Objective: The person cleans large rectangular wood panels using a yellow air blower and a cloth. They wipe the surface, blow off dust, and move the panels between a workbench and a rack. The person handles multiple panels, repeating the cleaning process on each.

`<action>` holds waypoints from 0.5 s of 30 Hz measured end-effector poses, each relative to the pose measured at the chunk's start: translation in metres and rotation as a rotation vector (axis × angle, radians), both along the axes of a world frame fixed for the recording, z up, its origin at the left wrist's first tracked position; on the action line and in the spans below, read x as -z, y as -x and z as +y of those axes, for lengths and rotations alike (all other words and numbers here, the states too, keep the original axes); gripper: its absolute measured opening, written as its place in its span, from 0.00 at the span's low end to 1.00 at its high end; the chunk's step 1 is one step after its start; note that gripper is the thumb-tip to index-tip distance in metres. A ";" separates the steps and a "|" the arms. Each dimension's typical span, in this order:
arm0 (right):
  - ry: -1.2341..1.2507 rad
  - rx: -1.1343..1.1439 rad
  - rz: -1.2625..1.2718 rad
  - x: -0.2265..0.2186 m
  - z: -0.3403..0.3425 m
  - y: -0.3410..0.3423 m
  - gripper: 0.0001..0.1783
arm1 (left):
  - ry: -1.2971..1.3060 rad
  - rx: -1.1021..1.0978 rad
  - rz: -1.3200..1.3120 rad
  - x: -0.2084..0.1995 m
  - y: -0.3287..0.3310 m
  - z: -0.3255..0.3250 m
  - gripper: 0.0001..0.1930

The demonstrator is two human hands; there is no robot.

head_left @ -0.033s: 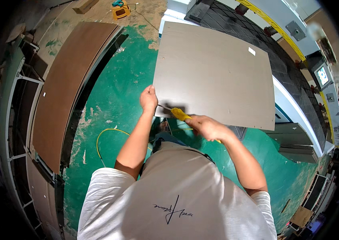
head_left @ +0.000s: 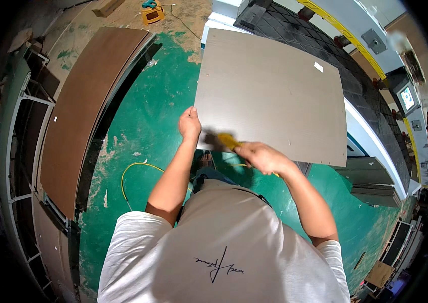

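1. Boards, brown and long, lie stacked on the left, beside a pale metal rack frame.
2. Yellow hose curves over the green floor, left of the person's forearm.
3. Left hand is at the left edge of a broad grey-beige panel, near its lower corner; the fingers are curled in, gripping that edge, thumb uppermost.
4. Yellow-handled tool is over the panel's lower left part, its head too blurred to identify.
5. Right hand has its fingers wrapped around the handle, by the panel's lower edge.
6. Panel lies in front of the person, a white label near its upper right corner.
7. Grey boards stand low on the right, below a lit control screen.
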State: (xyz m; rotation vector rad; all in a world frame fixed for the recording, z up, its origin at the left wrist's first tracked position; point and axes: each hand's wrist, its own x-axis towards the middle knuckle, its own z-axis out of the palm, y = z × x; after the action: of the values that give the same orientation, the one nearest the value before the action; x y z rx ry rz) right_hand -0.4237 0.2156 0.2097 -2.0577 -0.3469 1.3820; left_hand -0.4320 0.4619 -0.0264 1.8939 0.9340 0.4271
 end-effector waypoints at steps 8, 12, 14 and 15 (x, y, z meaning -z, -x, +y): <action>0.115 0.183 -0.356 0.006 0.068 -0.087 0.32 | 0.172 -0.043 0.067 -0.008 -0.099 0.018 0.17; 0.119 0.215 -0.265 0.007 0.084 -0.103 0.32 | 0.152 -0.079 -0.019 0.004 -0.143 0.030 0.16; 0.101 0.233 -0.239 0.006 0.088 -0.111 0.31 | 0.183 -0.066 -0.019 0.001 -0.162 0.031 0.17; 0.090 0.240 -0.227 0.006 0.090 -0.116 0.30 | 0.198 -0.061 -0.019 -0.001 -0.171 0.032 0.17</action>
State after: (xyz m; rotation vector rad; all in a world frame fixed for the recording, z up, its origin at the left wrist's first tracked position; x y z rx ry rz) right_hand -0.3080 0.3056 0.2039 -2.2529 -0.1265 1.0423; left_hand -0.2611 0.4937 -0.0254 1.6831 0.9859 0.3742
